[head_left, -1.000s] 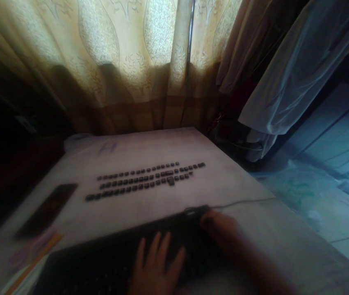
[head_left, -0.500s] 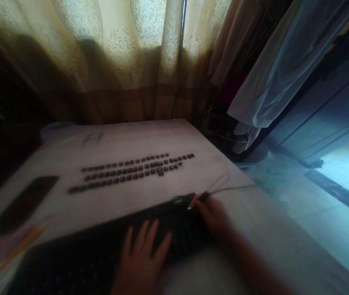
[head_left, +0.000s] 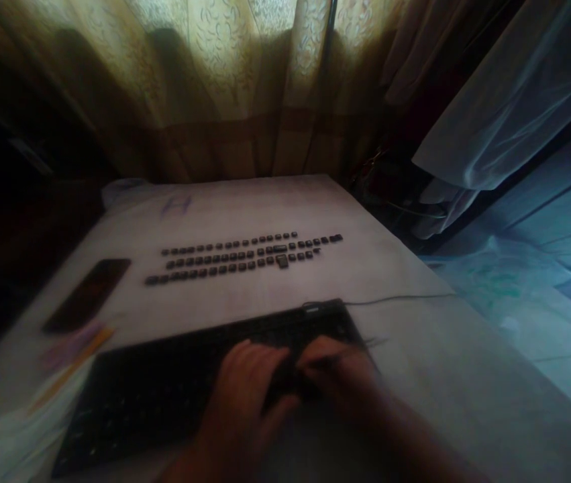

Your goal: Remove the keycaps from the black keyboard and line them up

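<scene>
A black keyboard (head_left: 164, 376) lies at a slant on the table before me. On its right half rests my left hand (head_left: 245, 389), fingers stretched forward and thumb held apart, with nothing seen in it. Close beside it, over the keyboard's right end, my right hand (head_left: 340, 379) is closed around a thin dark tool (head_left: 326, 361). Blur and my fingers hide the tool's tip, so its exact kind is unclear. Beyond the keyboard, loose black keycaps (head_left: 222, 270) lie in three rows.
A dark phone (head_left: 88, 295) lies at the left. Near it are a purple item (head_left: 71, 345), a yellow-orange stick (head_left: 71, 369) and white crumpled material (head_left: 18, 422). The keyboard's cable (head_left: 400, 297) runs over the table's right edge. Curtains (head_left: 215, 74) hang behind.
My right hand has moved with the tool from the keyboard's upper right corner down and inward beside my left hand. My left fingers have drawn closer together. The view has tilted down and shifted.
</scene>
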`<state>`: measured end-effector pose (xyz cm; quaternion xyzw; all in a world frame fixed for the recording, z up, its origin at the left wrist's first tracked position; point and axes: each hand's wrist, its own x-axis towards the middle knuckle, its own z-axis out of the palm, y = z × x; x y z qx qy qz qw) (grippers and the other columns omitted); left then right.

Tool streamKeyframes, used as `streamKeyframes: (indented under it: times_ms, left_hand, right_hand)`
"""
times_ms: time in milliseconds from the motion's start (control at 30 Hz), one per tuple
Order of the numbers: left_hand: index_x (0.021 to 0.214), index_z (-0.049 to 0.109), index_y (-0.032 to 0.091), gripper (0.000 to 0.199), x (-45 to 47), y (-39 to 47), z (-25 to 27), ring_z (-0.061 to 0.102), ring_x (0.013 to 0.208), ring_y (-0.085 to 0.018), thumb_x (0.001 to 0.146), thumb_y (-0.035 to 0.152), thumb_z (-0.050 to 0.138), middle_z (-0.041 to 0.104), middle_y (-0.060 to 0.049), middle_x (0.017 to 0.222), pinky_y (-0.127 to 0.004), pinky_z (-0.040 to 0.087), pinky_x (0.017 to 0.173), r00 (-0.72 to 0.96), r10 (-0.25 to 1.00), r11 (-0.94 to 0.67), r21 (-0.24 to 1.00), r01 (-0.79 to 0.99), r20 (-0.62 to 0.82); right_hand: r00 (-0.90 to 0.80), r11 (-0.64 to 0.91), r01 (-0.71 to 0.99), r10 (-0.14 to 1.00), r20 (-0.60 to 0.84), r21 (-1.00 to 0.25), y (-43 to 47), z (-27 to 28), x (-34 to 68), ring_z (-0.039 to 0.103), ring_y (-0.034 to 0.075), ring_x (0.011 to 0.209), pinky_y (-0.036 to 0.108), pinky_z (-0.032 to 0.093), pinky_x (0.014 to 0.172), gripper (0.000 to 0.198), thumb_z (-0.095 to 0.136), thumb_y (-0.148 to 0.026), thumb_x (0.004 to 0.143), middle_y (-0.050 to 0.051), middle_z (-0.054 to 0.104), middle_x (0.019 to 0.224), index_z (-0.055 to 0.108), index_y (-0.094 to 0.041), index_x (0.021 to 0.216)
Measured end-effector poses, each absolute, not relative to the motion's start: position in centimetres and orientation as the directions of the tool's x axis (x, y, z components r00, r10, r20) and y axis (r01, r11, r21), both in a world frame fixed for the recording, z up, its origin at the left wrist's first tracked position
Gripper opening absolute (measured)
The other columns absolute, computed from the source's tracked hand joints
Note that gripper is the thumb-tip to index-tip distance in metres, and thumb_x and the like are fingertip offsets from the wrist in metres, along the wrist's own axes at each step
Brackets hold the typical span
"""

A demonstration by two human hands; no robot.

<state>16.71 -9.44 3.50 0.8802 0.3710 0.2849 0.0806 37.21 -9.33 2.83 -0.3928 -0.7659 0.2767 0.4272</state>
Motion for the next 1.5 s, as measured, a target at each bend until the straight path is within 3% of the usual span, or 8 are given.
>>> streamKeyframes:
  times_ms: [133,267,567,767,867,1067,1367,1500]
  left_hand:
    - [0.1,0.059,0.02,0.015,17.2,-9.5,4.0,0.064,0.082,-0.02,0.089,0.029,0.057,0.069,-0.003,0.088,-0.042,0.049,0.084,0.546,0.739,-0.667,0.542,0.511,0.394]
    - [0.094,0.061,0.02,0.009,17.3,-9.4,4.2,0.062,0.076,-0.019,0.087,0.024,0.059,0.067,-0.002,0.081,-0.037,0.048,0.075,0.513,0.766,-0.63,0.613,0.477,0.388]
    - [0.087,0.061,0.019,0.004,16.5,-8.4,4.1,0.06,0.072,-0.02,0.086,0.022,0.059,0.066,-0.002,0.075,-0.041,0.044,0.079,0.553,0.746,-0.662,0.498,0.56,0.371]
    - [0.081,0.061,0.02,0.012,16.0,-8.1,4.3,0.06,0.068,-0.02,0.089,0.029,0.059,0.066,0.0,0.072,-0.036,0.043,0.069,0.588,0.719,-0.692,0.465,0.552,0.371]
    - [0.085,0.061,0.02,0.013,15.8,-8.0,4.1,0.061,0.067,-0.02,0.09,0.032,0.058,0.067,-0.001,0.073,-0.035,0.044,0.066,0.572,0.714,-0.7,0.433,0.568,0.403]
    - [0.106,0.059,0.019,0.017,15.7,-8.0,3.4,0.065,0.078,-0.021,0.091,0.023,0.056,0.071,-0.004,0.09,-0.036,0.05,0.07,0.546,0.712,-0.702,0.431,0.567,0.441]
    - [0.11,0.059,0.02,0.023,15.9,-8.2,3.2,0.068,0.081,-0.02,0.089,0.013,0.052,0.073,-0.004,0.095,-0.034,0.056,0.07,0.574,0.666,-0.744,0.362,0.562,0.476]
    - [0.108,0.057,0.021,0.024,15.8,-8.5,2.9,0.068,0.078,-0.019,0.085,0.015,0.057,0.072,-0.003,0.092,-0.032,0.057,0.068,0.509,0.714,-0.698,0.434,0.57,0.48]
  right_hand:
    - [-0.353,0.555,0.319,0.822,0.447,-0.768,-10.1,2.6,36.5,0.065,0.015,0.074,0.026,0.052,0.067,0.013,0.048,-0.023,0.094,0.002,0.069,0.081,0.061,-0.023,0.093]
    - [-0.347,0.577,0.338,0.811,0.471,-0.744,-10.3,2.4,36.4,0.064,0.014,0.074,0.024,0.052,0.068,0.013,0.048,-0.019,0.094,0.001,0.069,0.081,0.061,-0.023,0.095]
    - [-0.354,0.631,0.327,0.772,0.528,-0.703,-9.9,2.9,36.0,0.065,0.014,0.076,0.023,0.054,0.068,0.013,0.054,-0.022,0.092,0.004,0.07,0.085,0.066,-0.02,0.097]
    - [-0.189,0.564,0.329,0.825,0.532,-0.757,-9.3,3.4,36.7,0.065,0.013,0.074,0.022,0.055,0.067,0.017,0.056,-0.012,0.088,0.001,0.069,0.082,0.064,-0.022,0.1]
    - [-0.24,0.605,0.462,0.789,0.565,-0.649,-8.9,2.0,37.7,0.065,0.016,0.085,0.026,0.055,0.072,0.028,0.052,-0.012,0.088,0.005,0.068,0.094,0.064,-0.023,0.11]
    - [-0.377,0.576,0.69,0.804,0.46,-0.439,-8.5,0.6,37.7,0.065,0.019,0.086,0.031,0.056,0.075,0.028,0.049,-0.013,0.088,0.007,0.069,0.096,0.069,-0.022,0.106]
    - [-0.43,0.636,0.7,0.738,0.52,-0.324,-8.6,1.2,37.4,0.065,0.02,0.086,0.033,0.055,0.073,0.023,0.052,-0.011,0.088,0.008,0.07,0.096,0.069,-0.019,0.1]
    - [-0.42,0.676,0.668,0.687,0.593,-0.311,-9.1,2.4,37.3,0.065,0.018,0.085,0.031,0.053,0.072,0.022,0.051,-0.014,0.091,0.008,0.07,0.095,0.064,-0.019,0.109]
